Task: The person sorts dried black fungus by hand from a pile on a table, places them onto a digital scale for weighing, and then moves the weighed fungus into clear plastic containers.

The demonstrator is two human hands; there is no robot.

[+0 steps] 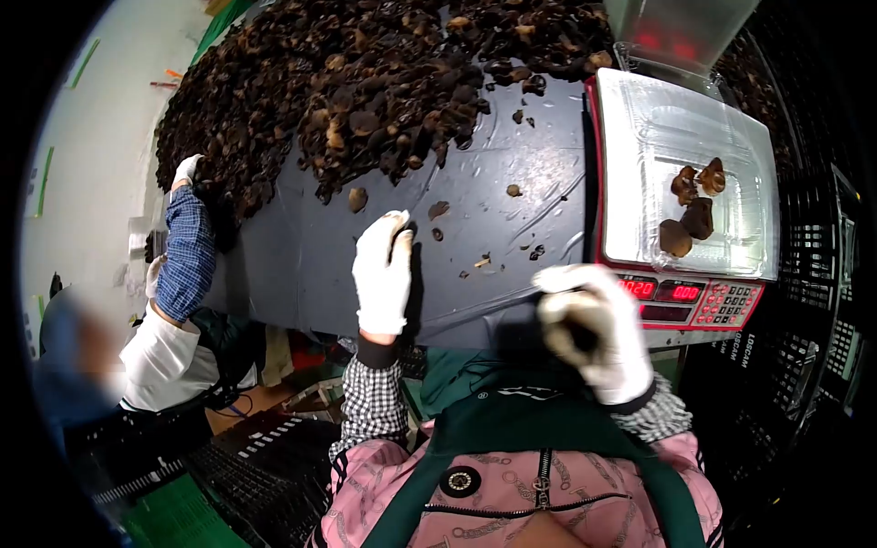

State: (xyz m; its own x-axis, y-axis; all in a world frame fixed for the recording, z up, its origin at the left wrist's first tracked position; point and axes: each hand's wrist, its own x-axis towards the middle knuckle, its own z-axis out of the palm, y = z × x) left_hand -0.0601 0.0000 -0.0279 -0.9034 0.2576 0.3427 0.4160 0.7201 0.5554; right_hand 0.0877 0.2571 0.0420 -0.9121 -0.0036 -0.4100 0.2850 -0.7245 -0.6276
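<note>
My left hand (384,274), in a white glove, is over the dark table (493,233), its fingers stretched forward and the thumb slightly apart. Nothing shows in it. My right hand (598,333), gloved too, is curled into a ring in front of the scale (681,297). Inside the curl is a dark patch, and I cannot tell whether it is a held thing or shadow. On the scale's plate sits a clear plastic tray (744,224) with several brown pieces of what look like wood ear mushrooms (698,217). A few loose mushroom bits (439,210) lie beyond my left hand.
A large heap of dark mushrooms (347,91) covers the far side of the table. At left, another person's gloved hand (187,171) touches the heap. Stacked clear containers (676,32) stand behind the scale. Black crates (808,265) rise at the right.
</note>
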